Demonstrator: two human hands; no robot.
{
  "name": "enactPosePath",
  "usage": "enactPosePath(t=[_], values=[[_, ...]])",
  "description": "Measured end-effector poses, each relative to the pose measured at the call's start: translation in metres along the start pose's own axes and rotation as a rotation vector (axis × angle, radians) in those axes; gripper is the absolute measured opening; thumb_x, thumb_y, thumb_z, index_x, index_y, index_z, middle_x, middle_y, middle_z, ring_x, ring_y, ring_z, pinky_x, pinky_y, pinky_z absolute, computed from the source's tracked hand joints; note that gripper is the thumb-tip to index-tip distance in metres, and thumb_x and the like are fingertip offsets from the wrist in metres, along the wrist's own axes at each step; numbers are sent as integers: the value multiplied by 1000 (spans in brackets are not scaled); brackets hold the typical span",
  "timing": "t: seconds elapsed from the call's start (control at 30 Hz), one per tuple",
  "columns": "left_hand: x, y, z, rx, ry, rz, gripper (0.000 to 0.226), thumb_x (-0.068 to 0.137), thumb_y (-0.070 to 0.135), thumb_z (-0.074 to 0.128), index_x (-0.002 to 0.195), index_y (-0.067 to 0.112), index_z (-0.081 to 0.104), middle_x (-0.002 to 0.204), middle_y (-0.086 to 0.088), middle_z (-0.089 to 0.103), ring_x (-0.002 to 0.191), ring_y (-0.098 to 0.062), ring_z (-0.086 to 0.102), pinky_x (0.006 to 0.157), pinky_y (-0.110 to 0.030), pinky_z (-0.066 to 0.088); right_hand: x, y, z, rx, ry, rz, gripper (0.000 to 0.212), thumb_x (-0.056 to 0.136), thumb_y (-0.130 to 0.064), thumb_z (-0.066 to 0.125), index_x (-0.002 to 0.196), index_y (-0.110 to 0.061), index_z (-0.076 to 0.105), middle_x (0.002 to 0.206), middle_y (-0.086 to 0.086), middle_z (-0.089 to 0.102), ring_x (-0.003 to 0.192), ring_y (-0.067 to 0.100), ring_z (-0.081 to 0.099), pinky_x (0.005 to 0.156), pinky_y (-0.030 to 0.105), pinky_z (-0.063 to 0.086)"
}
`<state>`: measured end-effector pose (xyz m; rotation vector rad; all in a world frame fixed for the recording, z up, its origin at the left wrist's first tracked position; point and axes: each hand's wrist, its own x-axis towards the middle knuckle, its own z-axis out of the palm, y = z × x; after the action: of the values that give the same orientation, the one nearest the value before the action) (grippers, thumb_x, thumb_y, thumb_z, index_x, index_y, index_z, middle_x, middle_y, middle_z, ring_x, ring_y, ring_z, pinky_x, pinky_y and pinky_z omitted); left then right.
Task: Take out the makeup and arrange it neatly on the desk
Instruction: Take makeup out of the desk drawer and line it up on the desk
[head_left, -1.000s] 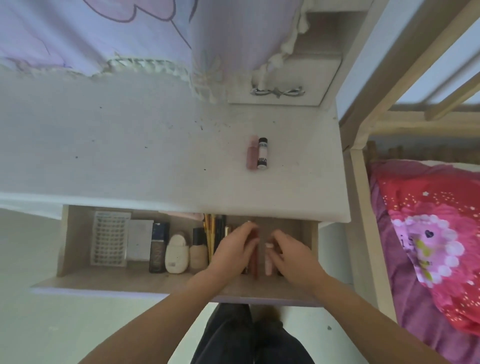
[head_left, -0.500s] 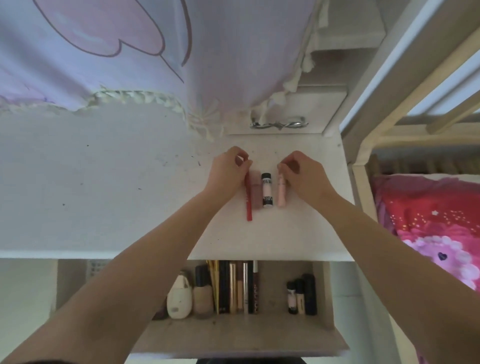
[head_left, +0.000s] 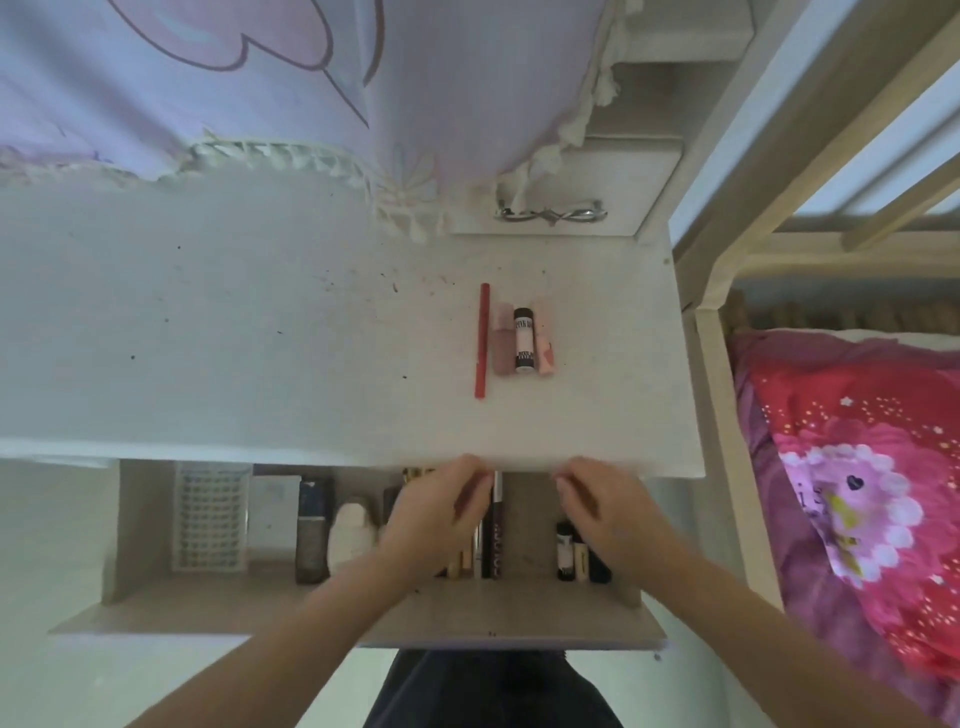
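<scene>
White desk (head_left: 260, 338) bears four neatly aligned makeup sticks (head_left: 514, 340).

On the desk (head_left: 260, 338) lie four makeup pieces: one red pencil (head_left: 481, 340) and three short tubes (head_left: 523, 340) side by side. The open drawer (head_left: 363, 608) holds one white grid tray (head_left: 210, 517), one white box (head_left: 274, 519), one dark bottle (head_left: 312, 530), one white case (head_left: 353, 538) and three small tubes (head_left: 581, 553); the sticks under the hand are too hidden to count. Two hands (head_left: 436, 512) reach in
</scene>
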<state>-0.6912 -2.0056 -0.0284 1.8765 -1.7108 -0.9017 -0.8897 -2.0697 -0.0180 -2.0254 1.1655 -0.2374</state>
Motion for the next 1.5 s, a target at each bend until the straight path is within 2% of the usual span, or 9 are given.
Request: enactPosePath(t=[0.13,0.27,0.47,0.6,0.73,0.87,1.07,1.23,1.5], values=[[-17,-31,60,194,-144,-72,33,96,21,44,127,16,55,118,-6,58,109,-21,54,86,-32,48,-29,46,65,-431,-283,157,26,88,-16,58,112,-7,62,116,8,57,98,25,59,84,33,49],[14,-38,93,466,-126,-188,52,94,19,43,143,9,32,143,-19,33,131,-35,32,101,-42,41,-30,65,89,-729,-201,112,41,28,-14,89,64,-5,73,84,12,69,71,29,67,71,38,57],[23,-34,104,749,-126,-112,46,94,10,37,140,5,33,147,-18,27,136,-36,25,107,-44,29,-28,61,80,-774,-140,19,46,23,-10,85,66,-11,68,66,8,65,61,26,64,66,36,56],[13,-29,95,425,-56,-198,46,93,6,44,138,12,35,134,-14,47,122,-30,46,95,-36,40,-33,55,70,-714,-223,-3,54,34,-21,90,79,-16,61,63,1,64,60,20,62,65,29,52],[-7,-6,59,-7,-119,-173,30,96,20,50,126,20,47,111,0,61,97,-13,59,83,-25,49,-34,27,43,-403,-299,-14,19,95,-29,50,110,-19,48,109,-2,58,97,17,56,87,28,41],[-6,29,-14,-155,62,-73,29,92,18,56,117,32,49,96,20,56,86,5,55,78,-9,47,-6,-1,-10,-52,-44,-29,10,93,-29,54,102,-25,53,93,-16,53,82,0,52,72,10,40],[101,9,-94,-215,291,-172,18,94,16,55,110,21,58,78,6,60,62,-2,57,54,-11,48,95,-10,-79,157,251,177,7,94,-22,55,94,-17,60,85,-4,64,77,11,59,65,8,40],[161,-9,-76,-99,221,-252,25,93,24,56,116,17,62,86,0,59,69,-15,55,73,-30,50,138,2,-64,97,234,222,12,93,-19,54,98,-11,62,94,4,65,83,17,55,76,24,40],[169,6,-56,-94,207,-202,37,92,24,55,127,15,51,103,-7,56,89,-24,59,81,-36,51,137,0,-58,25,302,177,24,94,-21,53,116,-12,59,107,4,55,70,5,49,62,5,35]])
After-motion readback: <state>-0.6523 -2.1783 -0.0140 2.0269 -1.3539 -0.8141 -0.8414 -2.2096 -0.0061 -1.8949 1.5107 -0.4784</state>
